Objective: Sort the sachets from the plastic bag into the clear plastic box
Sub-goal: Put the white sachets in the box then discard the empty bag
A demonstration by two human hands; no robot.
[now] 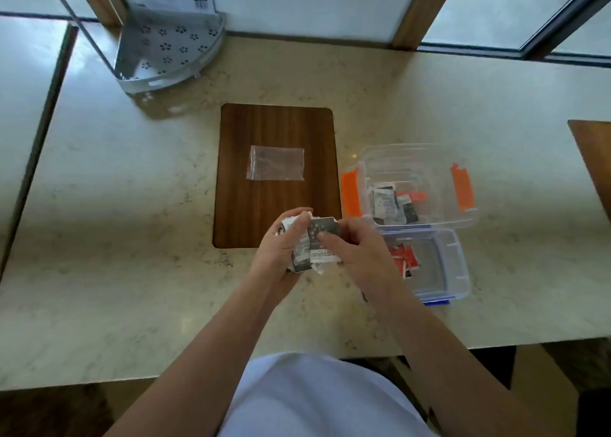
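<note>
A flat, see-through plastic bag [275, 163] lies on the brown wooden board [244, 185]. My left hand [281, 248] grips a bundle of black-and-white sachets [305, 258] above the board's near right corner. My right hand [360, 254] pinches the top grey sachet [325, 230] of that bundle with thumb and fingers. To the right stands the clear plastic box [426, 158] with orange latches, holding several black-and-white sachets [388, 205]. In front of it lies a clear tray with a blue rim [458, 264], with red sachets [403, 261] inside.
A grey perforated corner shelf [165, 49] stands at the back left of the marble counter [132, 238]. A brown wooden piece [595, 158] juts in at the right edge. Window frames run along the back.
</note>
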